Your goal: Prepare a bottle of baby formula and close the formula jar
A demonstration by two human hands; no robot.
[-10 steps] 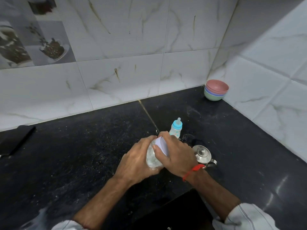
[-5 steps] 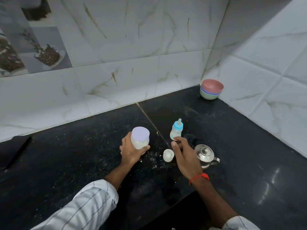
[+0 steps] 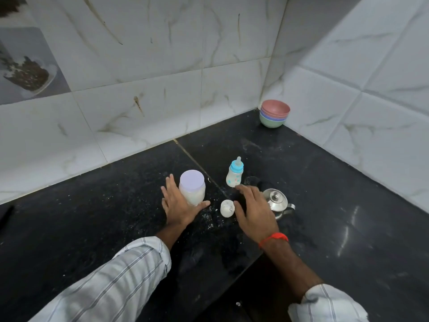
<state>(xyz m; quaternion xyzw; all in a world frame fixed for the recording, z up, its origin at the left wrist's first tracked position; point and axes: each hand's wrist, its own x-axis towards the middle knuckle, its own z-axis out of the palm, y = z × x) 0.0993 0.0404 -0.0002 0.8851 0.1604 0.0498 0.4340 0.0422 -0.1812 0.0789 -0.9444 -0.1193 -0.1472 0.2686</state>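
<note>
The formula jar (image 3: 192, 190) is clear, holds white powder and stands upright on the black counter with its lilac lid on. My left hand (image 3: 177, 204) lies against its left side, fingers spread and thumb in front of its base, not gripping it. The baby bottle (image 3: 234, 174), with a blue collar and a teat, stands upright just right of the jar. A small white cap (image 3: 227, 208) lies on the counter between my hands. My right hand (image 3: 254, 209) hovers open, palm down, between the cap and the kettle, just short of the bottle.
A small steel kettle (image 3: 277, 202) with its lid on stands right of my right hand. Stacked coloured bowls (image 3: 274, 113) sit in the tiled corner. Spilled white powder dots the black counter (image 3: 116, 217). A dark flat object (image 3: 5, 217) lies at the far left edge.
Both hands were clasped on the jar and its lid. The left hand then set the jar down to the left and has now spread its fingers; the right hand came away, open.
</note>
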